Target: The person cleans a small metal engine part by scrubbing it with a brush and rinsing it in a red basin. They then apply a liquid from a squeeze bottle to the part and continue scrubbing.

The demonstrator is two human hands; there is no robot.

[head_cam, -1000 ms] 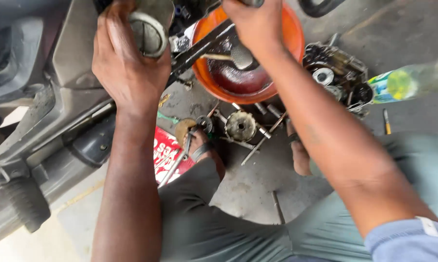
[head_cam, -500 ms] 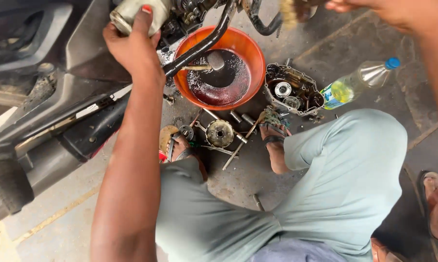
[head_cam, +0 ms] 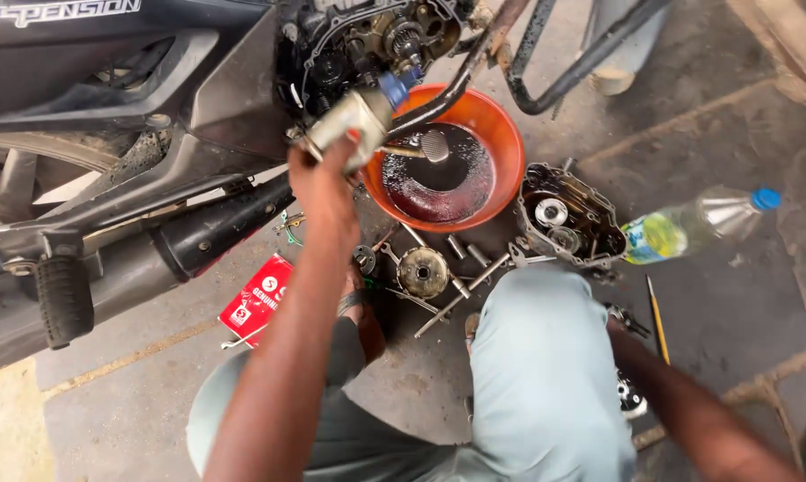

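Under the open engine side of the motorcycle (head_cam: 135, 134), the left hand (head_cam: 324, 183) is raised and closed around a pale metal cylindrical part (head_cam: 349, 125), holding it against the exposed gears (head_cam: 403, 40) at the crankcase. The right hand is not visible: its forearm (head_cam: 688, 402) runs down past the right knee toward small parts on the floor, and whether that hand is closed or open cannot be told.

Judging from this, the step in hand is work on the stripped engine side, with the part held at its place. A next move there would call for a steady left grip and a tool or fastener brought up by the other hand.

Directly below the engine sits an orange basin (head_cam: 501, 134) of dark oil, with a funnel-like piece (head_cam: 431, 145) lying in it; its rim is just beside the left wrist, so a dropped part would likely land in oil. A black frame tube (head_cam: 447, 89) crosses close to the hand and narrows the room above the basin.

On the concrete floor (head_cam: 733, 295) lie a removed engine cover (head_cam: 570, 219), a round clutch part (head_cam: 422, 270), several bolts (head_cam: 456, 247), a red packet (head_cam: 258, 299), a plastic bottle (head_cam: 697, 223) and a yellow-handled tool (head_cam: 658, 317). Open room lies mainly to the right, beyond the bottle.
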